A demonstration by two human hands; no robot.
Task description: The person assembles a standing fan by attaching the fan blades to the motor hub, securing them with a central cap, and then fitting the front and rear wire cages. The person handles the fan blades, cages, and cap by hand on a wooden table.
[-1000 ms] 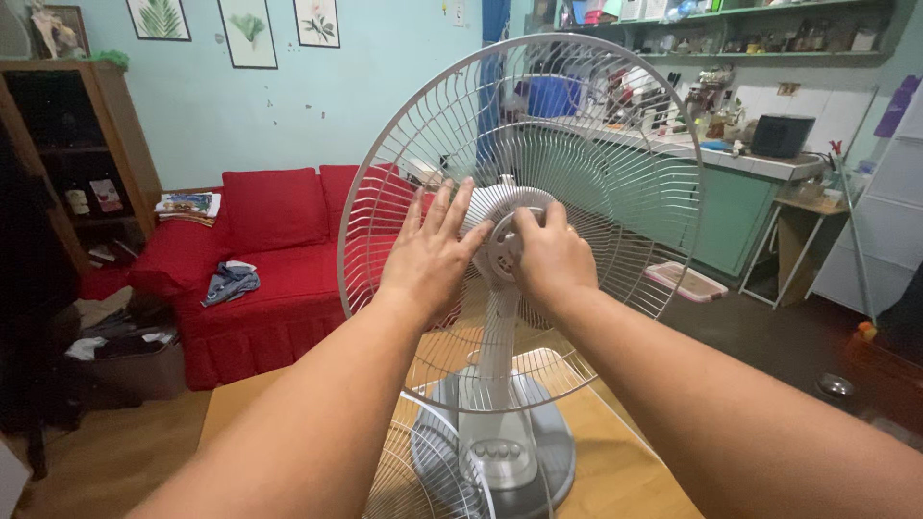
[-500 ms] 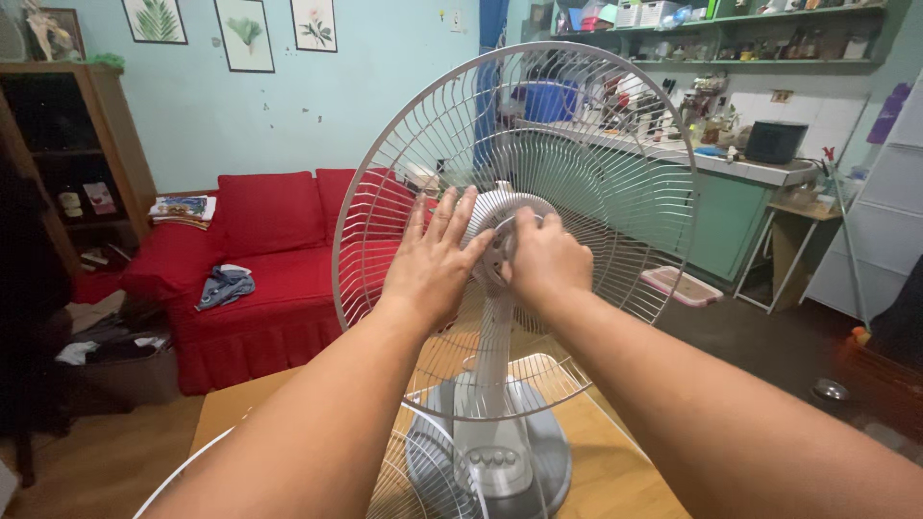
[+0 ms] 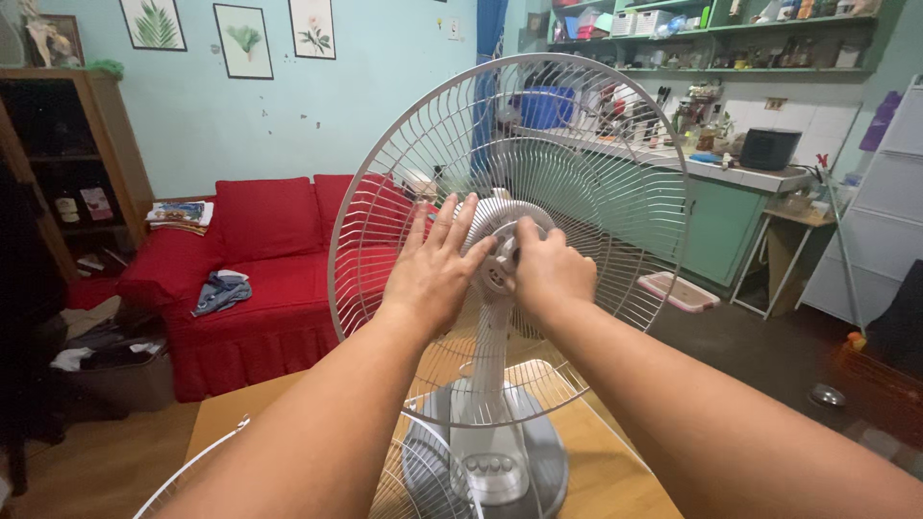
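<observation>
The fan's round hub (image 3: 500, 252) sits between both hands at the centre of the rear wire guard (image 3: 596, 173). The left hand (image 3: 435, 274) lies flat against the guard, its grip spread apart; the right hand (image 3: 550, 271) has its grip clamped on the hub. The fan base (image 3: 490, 466) stands on the wooden bench (image 3: 615, 471), and a loose guard (image 3: 192, 471) lies nearest. A red sofa (image 3: 260, 259) is behind.

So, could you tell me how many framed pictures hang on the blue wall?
3, in a row above the red sofa: left, middle, right.
</observation>
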